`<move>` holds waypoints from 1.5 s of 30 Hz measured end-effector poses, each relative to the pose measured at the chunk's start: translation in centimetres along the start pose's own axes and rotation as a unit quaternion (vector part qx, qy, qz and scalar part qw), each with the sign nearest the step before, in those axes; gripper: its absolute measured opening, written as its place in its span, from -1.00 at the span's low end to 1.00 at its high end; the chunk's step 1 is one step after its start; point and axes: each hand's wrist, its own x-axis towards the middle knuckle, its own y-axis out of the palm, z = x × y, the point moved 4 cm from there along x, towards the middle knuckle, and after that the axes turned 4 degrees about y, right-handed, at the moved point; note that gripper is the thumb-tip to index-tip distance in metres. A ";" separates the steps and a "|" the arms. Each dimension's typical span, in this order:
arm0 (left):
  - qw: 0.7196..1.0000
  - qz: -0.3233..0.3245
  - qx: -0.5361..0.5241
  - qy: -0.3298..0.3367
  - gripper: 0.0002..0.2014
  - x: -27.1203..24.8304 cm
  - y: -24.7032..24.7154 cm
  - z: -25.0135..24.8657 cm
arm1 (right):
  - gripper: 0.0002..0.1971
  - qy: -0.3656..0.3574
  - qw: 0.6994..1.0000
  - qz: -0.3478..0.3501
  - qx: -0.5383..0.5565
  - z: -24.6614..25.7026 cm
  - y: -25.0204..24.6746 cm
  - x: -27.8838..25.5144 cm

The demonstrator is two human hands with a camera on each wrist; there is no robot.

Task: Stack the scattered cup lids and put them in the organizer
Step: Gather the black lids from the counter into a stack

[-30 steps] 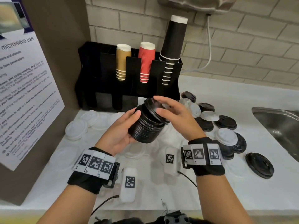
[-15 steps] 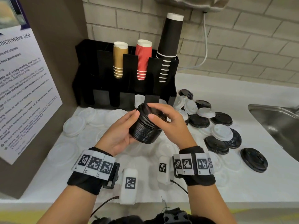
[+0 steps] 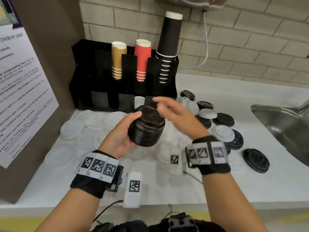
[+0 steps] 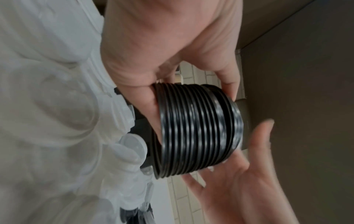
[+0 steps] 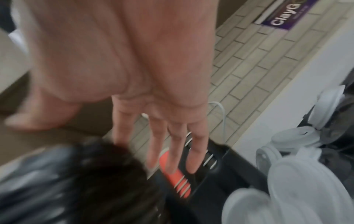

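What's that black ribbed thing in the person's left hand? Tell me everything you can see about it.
It is a stack of black cup lids, nested tightly so that their rims form glossy parallel ridges, and it looks like thin plastic. The top lid is a flat disc with a small hole. The left hand holds the stack slightly tilted above the white counter, in front of the black organizer, with the thumb on its top rim and the fingers round its side and base. The right hand, fingers straight and blurred, is beside the stack's top, not gripping it.

Left hand (image 3: pixel 120 136), centre of the head view, curls thumb and fingers around a stack of black lids (image 3: pixel 147 127). Right hand (image 3: pixel 177 113), just right of it, hovers with fingers straight, blurred.
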 end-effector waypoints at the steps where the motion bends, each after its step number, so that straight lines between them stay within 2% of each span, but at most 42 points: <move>1: 1.000 -0.001 -0.003 0.005 -0.72 0.0 -0.1 -0.3 | -0.84 0.034 0.999 -0.041 0.006 -0.8 -2.0 0.9; 3: 1.000 -0.002 -0.010 0.013 -0.80 -0.1 -0.4 -0.9 | -0.83 0.118 0.985 -0.109 -0.059 -3.2 -6.3 3.1; 4: 1.000 -0.004 -0.014 0.016 -0.82 -0.2 -0.5 -1.1 | -0.82 0.161 0.972 -0.100 -0.137 -4.7 -8.0 4.3; 5: 1.000 -0.005 -0.016 0.018 -0.82 -0.3 -0.7 -1.3 | -0.80 0.208 0.947 -0.063 -0.236 -6.4 -9.2 5.4; 7: 1.000 -0.009 -0.014 0.019 -0.81 -0.4 -1.0 -1.5 | -0.65 0.294 0.869 0.014 -0.398 -10.2 -10.6 6.9; 9: 1.000 -0.015 -0.014 0.020 -0.79 -0.5 -1.1 -1.5 | -0.52 0.308 0.816 0.072 -0.485 -12.6 -10.6 7.4; 13: 0.999 -0.027 -0.021 0.023 -0.61 -0.5 -1.6 -1.6 | -0.46 0.280 0.751 0.129 -0.585 -15.3 -10.6 7.5; 16: 0.999 -0.033 -0.025 0.025 -0.49 -0.6 -1.9 -1.8 | -0.45 0.270 0.728 0.130 -0.616 -16.2 -11.0 7.9; 21: 0.998 -0.045 -0.020 0.027 -0.42 -0.5 -2.5 -1.9 | -0.37 0.247 0.715 0.099 -0.647 -17.7 -11.2 8.8; 26: 0.998 -0.056 -0.022 0.023 -0.41 -0.1 -2.7 -1.9 | -0.32 0.303 0.699 0.114 -0.637 -17.5 -11.4 9.2; 31: 0.999 -0.043 -0.022 0.020 -0.44 0.3 -2.7 -1.8 | -0.22 0.309 0.710 0.071 -0.629 -16.9 -11.8 8.7; 33: 0.999 -0.036 -0.019 0.017 -0.43 0.4 -2.6 -1.7 | -0.15 0.317 0.721 0.065 -0.613 -15.1 -11.9 8.6; 35: 0.999 -0.029 -0.015 0.016 -0.43 0.6 -2.4 -1.6 | -0.18 0.300 0.735 0.056 -0.605 -12.1 -11.6 8.5; 37: 1.000 -0.025 -0.008 0.016 -0.46 0.8 -2.2 -1.4 | -0.27 0.296 0.757 0.078 -0.577 -8.7 -11.0 8.3; 39: 1.000 -0.019 -0.003 0.014 -0.54 1.0 -1.9 -1.1 | -0.45 0.264 0.816 0.107 -0.503 -5.1 -10.0 7.8; 41: 1.000 -0.009 -0.001 0.012 -0.65 1.1 -1.6 -0.9 | -0.59 0.173 0.899 0.126 -0.381 -1.4 -8.6 7.0; 42: 1.000 -0.004 0.001 0.012 -0.67 1.1 -1.4 -0.8 | -0.59 0.117 0.932 0.131 -0.318 0.3 -7.7 6.4; 43: 1.000 -0.001 0.003 0.012 -0.66 1.1 -1.3 -0.7 | -0.57 0.069 0.953 0.136 -0.261 1.8 -6.9 5.7; 45: 1.000 0.005 0.009 0.014 -0.59 1.1 -1.1 -0.5 | -0.54 0.013 0.971 0.158 -0.181 3.6 -5.0 4.5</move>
